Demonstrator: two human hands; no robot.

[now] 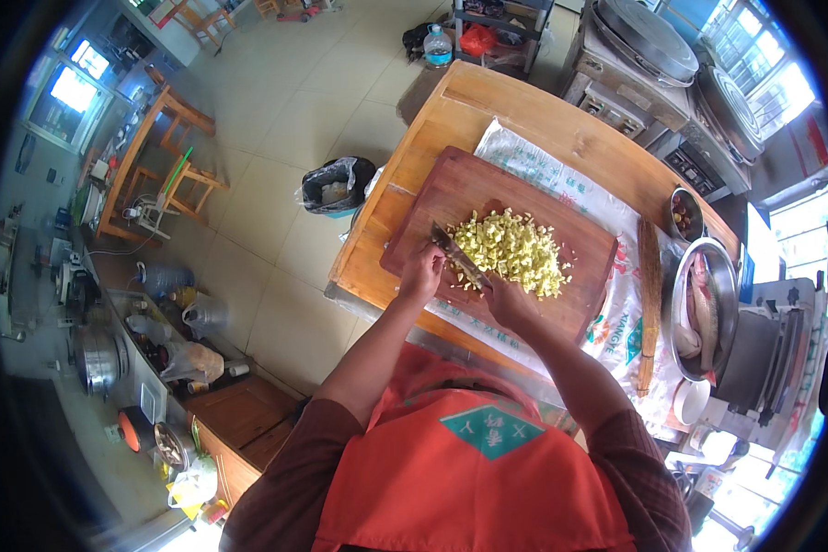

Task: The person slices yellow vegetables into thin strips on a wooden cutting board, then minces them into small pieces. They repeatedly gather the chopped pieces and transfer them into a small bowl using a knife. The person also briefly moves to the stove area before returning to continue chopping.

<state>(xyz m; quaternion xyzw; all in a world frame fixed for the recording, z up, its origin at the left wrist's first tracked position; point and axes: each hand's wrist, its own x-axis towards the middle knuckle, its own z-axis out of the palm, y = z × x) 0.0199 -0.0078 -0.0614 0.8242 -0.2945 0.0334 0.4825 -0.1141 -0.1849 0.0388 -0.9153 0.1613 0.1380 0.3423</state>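
Observation:
A reddish-brown wooden cutting board (pixel 448 179) lies on a printed plastic sheet (pixel 559 172) on the wooden table. Pale green diced vegetable (pixel 517 252) is heaped on the board. My right hand (pixel 510 301) is closed around the handle of a kitchen knife (pixel 459 255), whose blade points up and left along the heap's left edge. My left hand (pixel 424 269) is at the blade's far end, with its fingers bent against or very near the blade; whether they pinch it is not clear.
Right of the board lie a straw whisk brush (pixel 647 310), a steel basin (pixel 673 331) holding fish (pixel 707 310), and a small metal bowl (pixel 685 214). A lined waste bin (pixel 338 186) stands on the floor beyond the table's left edge (pixel 386 172). Large lidded pans (pixel 648 38) stand at upper right.

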